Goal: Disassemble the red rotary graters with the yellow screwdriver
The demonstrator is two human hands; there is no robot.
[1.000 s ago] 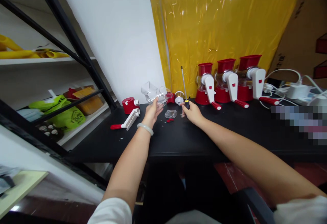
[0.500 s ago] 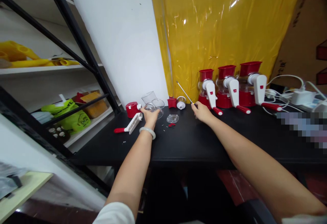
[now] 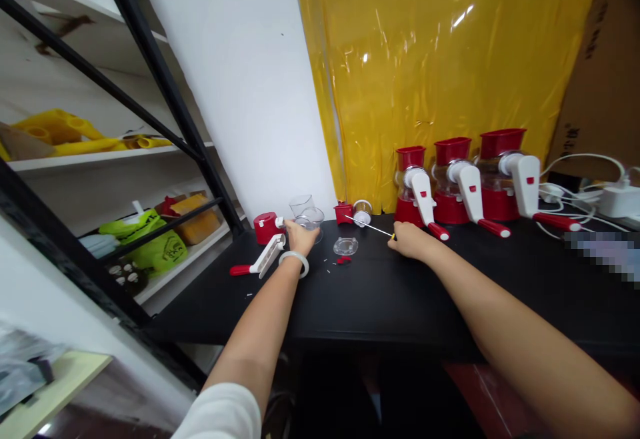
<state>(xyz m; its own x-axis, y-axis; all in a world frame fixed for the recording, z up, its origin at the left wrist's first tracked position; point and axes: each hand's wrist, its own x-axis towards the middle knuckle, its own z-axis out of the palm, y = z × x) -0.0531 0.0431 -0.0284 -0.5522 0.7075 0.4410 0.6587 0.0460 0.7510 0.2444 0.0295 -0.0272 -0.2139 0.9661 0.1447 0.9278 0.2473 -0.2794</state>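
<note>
With its fingers closed round the rim, my left hand (image 3: 302, 241) grips a clear plastic housing (image 3: 301, 205) at the back of the black table. My right hand (image 3: 412, 242) is wrapped around the handle of a screwdriver (image 3: 373, 227), whose long shaft points left, nearly level. Left of the housing are a red base (image 3: 265, 228) and a white crank handle (image 3: 269, 256) with a red grip. Between my hands lie a clear plastic disc (image 3: 346, 246), a small red piece (image 3: 344, 260), a red part (image 3: 343, 213) and a grater drum (image 3: 362, 213).
Several small screws or bits (image 3: 327, 267) lie on the black table (image 3: 360, 305). Three red-and-white rotary graters (image 3: 467, 189) stand at the back right, before a yellow sheet (image 3: 450, 59). White cables (image 3: 585, 192) lie farther right. A shelf rack (image 3: 175, 125) stands at left.
The screwdriver's shaft has tipped down from a steep slant to almost level, its tip lower. My right hand is slightly nearer me. My left hand stays on the housing. The camera view has shifted slightly.
</note>
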